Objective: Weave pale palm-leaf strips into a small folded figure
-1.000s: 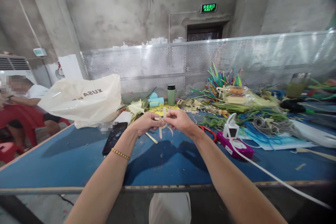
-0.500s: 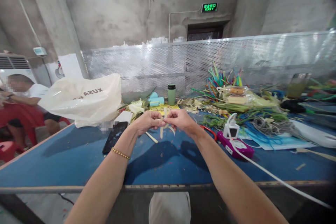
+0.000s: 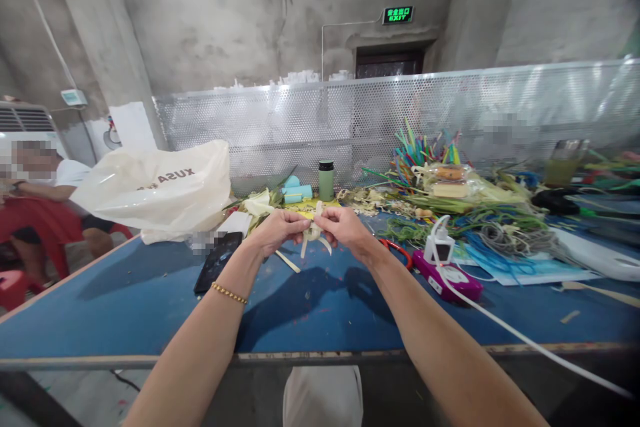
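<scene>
Above the middle of the blue table, my left hand (image 3: 280,230) and my right hand (image 3: 343,223) come close together, thumbs and forefingers pinched. Between them they hold a small piece of crossed pale leaf strips (image 3: 314,233). One end stands up between the fingertips, and loose ends hang below, curving apart. Where the strips cross is partly covered by the fingers. On the tabletop just below my left hand lies a loose pale strip (image 3: 288,261). Red-handled scissors, or something with a similar red loop (image 3: 399,250), lie beyond my right wrist.
Left of my hands lie a black phone (image 3: 219,261) and a large white bag (image 3: 165,190). A green bottle (image 3: 327,181) stands behind. At right are a purple power block (image 3: 453,277) with a trailing white cable, tangled cords (image 3: 510,243) and colourful stems (image 3: 425,150). A person (image 3: 45,180) sits far left.
My fingertips have shifted slightly on the pale strips. The upright end has tilted a little to the right, and the hanging ends have moved slightly left. Both forearms stay nearly in place.
</scene>
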Available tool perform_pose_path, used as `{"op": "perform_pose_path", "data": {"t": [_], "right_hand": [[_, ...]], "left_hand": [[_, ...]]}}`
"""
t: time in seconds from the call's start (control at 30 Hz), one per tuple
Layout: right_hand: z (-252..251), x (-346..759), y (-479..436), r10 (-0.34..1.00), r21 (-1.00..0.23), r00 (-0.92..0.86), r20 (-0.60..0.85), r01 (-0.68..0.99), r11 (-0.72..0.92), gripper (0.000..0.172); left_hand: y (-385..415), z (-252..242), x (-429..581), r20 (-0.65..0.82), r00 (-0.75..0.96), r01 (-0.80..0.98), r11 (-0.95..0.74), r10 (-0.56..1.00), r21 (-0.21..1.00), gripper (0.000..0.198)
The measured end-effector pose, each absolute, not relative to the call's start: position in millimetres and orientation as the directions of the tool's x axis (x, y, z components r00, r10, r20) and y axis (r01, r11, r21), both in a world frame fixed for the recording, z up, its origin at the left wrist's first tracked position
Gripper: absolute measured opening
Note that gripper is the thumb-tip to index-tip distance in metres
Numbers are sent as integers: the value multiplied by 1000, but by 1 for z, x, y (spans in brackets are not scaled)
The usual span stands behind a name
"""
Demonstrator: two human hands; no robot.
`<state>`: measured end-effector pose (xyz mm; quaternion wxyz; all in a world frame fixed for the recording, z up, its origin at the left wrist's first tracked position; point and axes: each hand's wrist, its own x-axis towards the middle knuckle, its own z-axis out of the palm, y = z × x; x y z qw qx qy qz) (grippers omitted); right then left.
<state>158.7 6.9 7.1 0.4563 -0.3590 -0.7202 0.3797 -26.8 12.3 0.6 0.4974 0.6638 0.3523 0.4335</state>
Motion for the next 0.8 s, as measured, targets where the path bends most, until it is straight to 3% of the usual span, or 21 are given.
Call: {"op": "perform_pose_path", "data": {"t": [0.37, 0.63, 0.8], "right_hand": [[9, 159, 7, 871, -857, -259, 418, 206, 472, 31], [4, 157, 10, 848, -846, -326, 417, 201, 494, 37], [3, 157, 10, 823, -837, -386, 417, 189, 513, 32]], "left_hand": [[7, 4, -26, 204, 412, 59, -249, 888, 967, 27], [14, 1, -27, 196, 346, 27, -218, 917, 975, 27], [13, 2, -27, 198, 307, 14, -212, 931, 977, 27]]}}
